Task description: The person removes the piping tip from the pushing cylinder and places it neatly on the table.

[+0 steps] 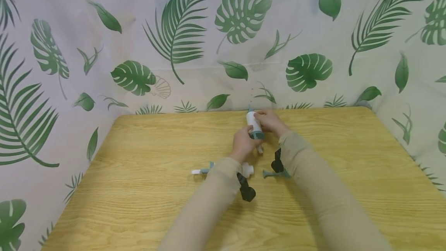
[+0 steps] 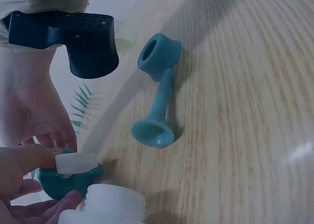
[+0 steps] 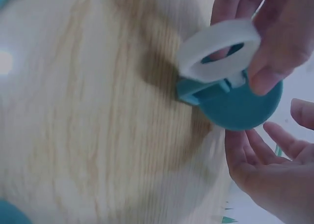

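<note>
Both hands are on what looks like a toy syringe (image 1: 253,121), a white barrel with a teal tip and teal end cap. My left hand (image 1: 242,142) grips the near, teal end. In the right wrist view its thumb presses the teal disc (image 3: 240,108) beside a white ring handle (image 3: 218,49). My right hand (image 1: 270,121) holds the white barrel farther up from the right. In the right wrist view, its fingers (image 3: 248,153) reach beneath the disc. The disc hides the barrel there.
Below the hands lie a white piece with a round neck (image 1: 248,170), a teal stick with a white end (image 1: 200,171) and a teal horn-shaped piece (image 2: 159,111). A hollow teal piece (image 2: 161,56) lies behind the horn. A leaf-patterned wall covering (image 1: 195,84) borders the wooden table (image 1: 139,189).
</note>
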`<state>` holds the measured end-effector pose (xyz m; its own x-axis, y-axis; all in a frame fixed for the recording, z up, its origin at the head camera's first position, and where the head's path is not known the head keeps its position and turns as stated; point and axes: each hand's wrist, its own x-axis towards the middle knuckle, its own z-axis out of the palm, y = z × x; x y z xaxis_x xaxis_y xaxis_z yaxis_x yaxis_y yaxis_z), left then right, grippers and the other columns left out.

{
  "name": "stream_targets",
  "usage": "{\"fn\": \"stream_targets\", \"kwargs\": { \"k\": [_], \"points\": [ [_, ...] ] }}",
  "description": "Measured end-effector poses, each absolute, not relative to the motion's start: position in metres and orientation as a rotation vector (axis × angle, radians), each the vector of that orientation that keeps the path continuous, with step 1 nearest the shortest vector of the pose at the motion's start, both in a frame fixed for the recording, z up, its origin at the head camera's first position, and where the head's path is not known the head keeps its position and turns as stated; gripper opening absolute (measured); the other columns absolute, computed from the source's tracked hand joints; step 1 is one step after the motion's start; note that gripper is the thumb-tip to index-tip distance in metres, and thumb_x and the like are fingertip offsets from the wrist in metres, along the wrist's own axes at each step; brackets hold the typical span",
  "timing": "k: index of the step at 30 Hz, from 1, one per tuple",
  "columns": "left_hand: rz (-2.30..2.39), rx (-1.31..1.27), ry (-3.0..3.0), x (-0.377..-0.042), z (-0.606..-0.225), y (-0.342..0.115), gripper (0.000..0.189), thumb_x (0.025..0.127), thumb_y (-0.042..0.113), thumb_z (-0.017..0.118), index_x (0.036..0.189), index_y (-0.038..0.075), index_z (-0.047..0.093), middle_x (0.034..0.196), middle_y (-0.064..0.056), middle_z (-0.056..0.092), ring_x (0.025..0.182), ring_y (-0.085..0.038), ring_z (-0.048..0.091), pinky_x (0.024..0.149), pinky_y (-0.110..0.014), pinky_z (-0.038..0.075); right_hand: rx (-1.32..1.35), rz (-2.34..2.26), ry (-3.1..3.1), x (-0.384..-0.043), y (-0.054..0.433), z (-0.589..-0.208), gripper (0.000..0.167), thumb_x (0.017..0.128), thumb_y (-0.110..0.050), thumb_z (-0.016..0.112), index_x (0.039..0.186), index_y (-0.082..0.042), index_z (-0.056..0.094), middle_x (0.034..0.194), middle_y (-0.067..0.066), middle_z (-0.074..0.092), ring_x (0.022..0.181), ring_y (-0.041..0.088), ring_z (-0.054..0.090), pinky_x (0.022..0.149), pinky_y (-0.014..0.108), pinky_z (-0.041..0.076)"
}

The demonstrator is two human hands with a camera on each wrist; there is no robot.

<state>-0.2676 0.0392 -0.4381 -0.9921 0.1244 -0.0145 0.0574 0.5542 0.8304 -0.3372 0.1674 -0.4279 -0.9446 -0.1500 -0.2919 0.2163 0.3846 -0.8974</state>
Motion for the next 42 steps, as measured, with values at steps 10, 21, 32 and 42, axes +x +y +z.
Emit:
{"fn": "stream_targets", "kwargs": {
  "k": [10, 21, 32, 42],
  "points": [
    [1.463, 0.168, 2.745, -0.268, -0.426, 0.034, 0.059, 0.080, 0.002, 0.074, 0.134, 0.000, 0.052, 0.123, -0.019, 0.060, 0.105, -0.027, 0.061, 0.086, -0.032, 0.051, 0.133, -1.849, 2.196, -0.330, 0.170, -0.412, 0.059, 0.102, -0.026, 0.042, 0.146, 0.004, 0.017, 0.144, 0.027, 0.029, 0.121, 0.042, 0.045, 0.100, 0.045, 0.041],
    [1.512, 0.222, 2.713, -0.263, -0.415, 0.011, 0.060, 0.080, -0.012, 0.063, 0.135, 0.008, 0.053, 0.123, -0.018, 0.059, 0.100, -0.026, 0.060, 0.078, -0.032, 0.053, 0.098, -2.017, 2.055, -0.322, 0.178, -0.399, 0.053, 0.103, -0.023, 0.042, 0.145, 0.006, 0.028, 0.136, 0.021, 0.038, 0.095, 0.021, 0.053, 0.098, 0.036, 0.044],
    [1.364, 0.382, 2.787, -0.253, -0.402, -0.020, 0.065, 0.079, -0.023, 0.050, 0.135, 0.012, 0.055, 0.132, -0.013, 0.056, 0.107, -0.024, 0.056, 0.084, -0.034, 0.050, 0.114, -2.220, 1.807, -0.307, 0.187, -0.394, 0.046, 0.101, -0.030, 0.045, 0.136, 0.000, 0.039, 0.106, 0.009, 0.047, 0.092, 0.017, 0.055, 0.090, 0.026, 0.048],
    [1.227, 0.573, 2.862, -0.249, -0.402, -0.047, 0.063, 0.080, -0.025, 0.050, 0.132, 0.012, 0.057, 0.133, -0.011, 0.055, 0.117, -0.026, 0.053, 0.093, -0.039, 0.047, 0.006, -2.208, 1.811, -0.293, 0.196, -0.400, 0.032, 0.098, -0.030, 0.053, 0.113, -0.002, 0.045, 0.098, 0.009, 0.055, 0.087, 0.016, 0.059, 0.084, 0.024, 0.050]
  ]
}}
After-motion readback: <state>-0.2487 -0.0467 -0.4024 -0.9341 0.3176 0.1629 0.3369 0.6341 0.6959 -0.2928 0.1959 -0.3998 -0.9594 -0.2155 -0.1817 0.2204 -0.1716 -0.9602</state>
